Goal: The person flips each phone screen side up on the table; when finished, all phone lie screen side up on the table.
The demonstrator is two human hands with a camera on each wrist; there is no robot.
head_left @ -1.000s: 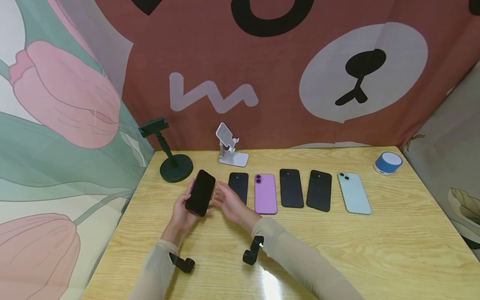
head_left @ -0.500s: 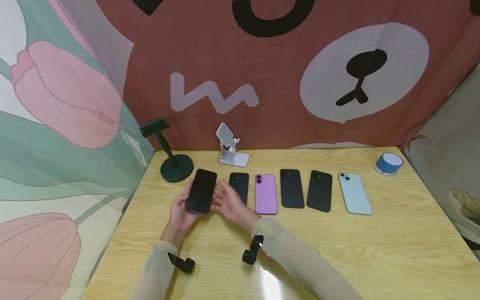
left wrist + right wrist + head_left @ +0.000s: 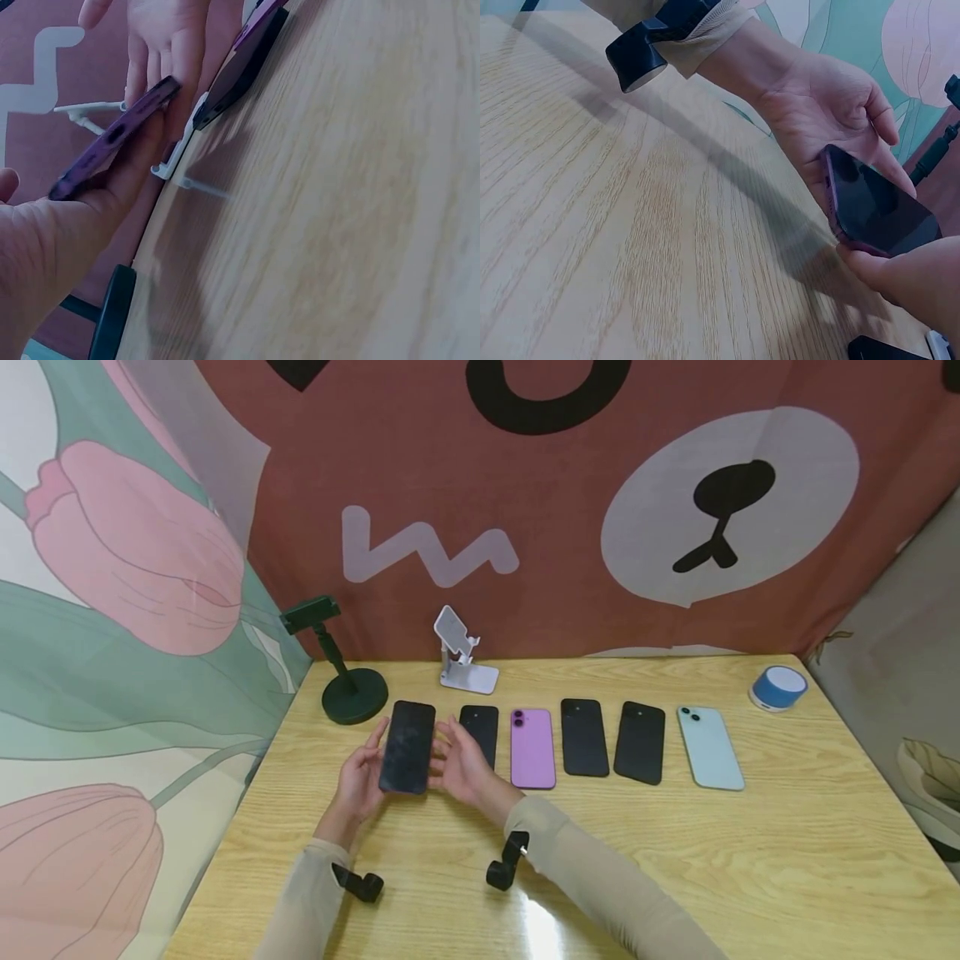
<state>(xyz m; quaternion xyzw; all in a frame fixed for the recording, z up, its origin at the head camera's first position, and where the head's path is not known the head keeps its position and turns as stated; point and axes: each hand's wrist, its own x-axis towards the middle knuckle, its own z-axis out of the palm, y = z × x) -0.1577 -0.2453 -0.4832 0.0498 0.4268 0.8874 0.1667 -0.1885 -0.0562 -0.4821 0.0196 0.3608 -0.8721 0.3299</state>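
My left hand holds a smartphone with a dark screen facing up and a purple frame. It supports the phone from below and along the left side, its thumb lifted off the screen in the right wrist view. My right hand is at the phone's right edge, fingers extended and touching it. The left wrist view shows the phone's purple end tilted above the table, between both hands. Behind the right hand, a dark phone lies partly hidden on the table.
Right of the hands lie a purple phone, two black phones, one beside the other, and a light blue phone. A green stand, a white phone stand and a blue-and-white cylinder stand farther back.
The held phone has turned from leaning right to nearly straight and shifted slightly right. Its screen faces the head camera more fully. My right hand has barely moved.
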